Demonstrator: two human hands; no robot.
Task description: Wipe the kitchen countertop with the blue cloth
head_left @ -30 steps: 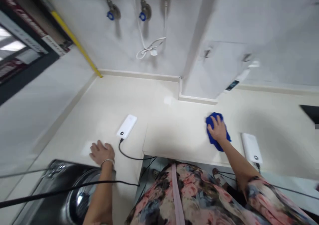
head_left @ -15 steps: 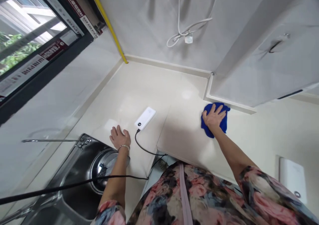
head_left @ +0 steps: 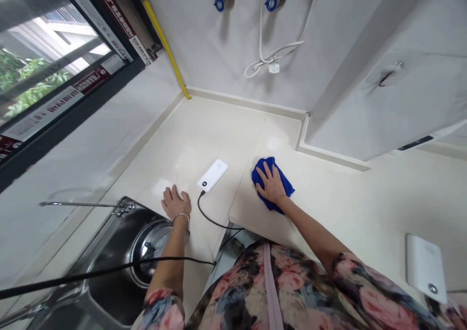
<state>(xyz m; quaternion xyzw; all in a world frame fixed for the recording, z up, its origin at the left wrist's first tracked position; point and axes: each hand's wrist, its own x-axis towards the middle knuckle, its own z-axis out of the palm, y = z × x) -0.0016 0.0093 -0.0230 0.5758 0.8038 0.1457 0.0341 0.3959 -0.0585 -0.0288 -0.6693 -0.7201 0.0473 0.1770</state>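
My right hand (head_left: 272,184) lies spread on a blue cloth (head_left: 284,183), pressing it flat against the cream countertop (head_left: 233,130). The cloth shows around the fingers and to the right of the palm. My left hand (head_left: 175,202), with a bracelet at the wrist, rests on the counter beside the sink, fingers out and nothing in them. Between the hands lies a white power bank (head_left: 215,172) with a black cable (head_left: 211,218) plugged into its near end.
A steel sink (head_left: 105,266) with a tap (head_left: 122,207) is at the left. Another black cable (head_left: 109,267) crosses it. A second white power bank (head_left: 425,266) lies at the right. A raised ledge (head_left: 332,159) skirts the wall corner. White cord (head_left: 268,60) hangs on the wall.
My right hand has slid the blue cloth left along the counter, away from the wall corner. My left hand stays in place. The view has tilted slightly up.
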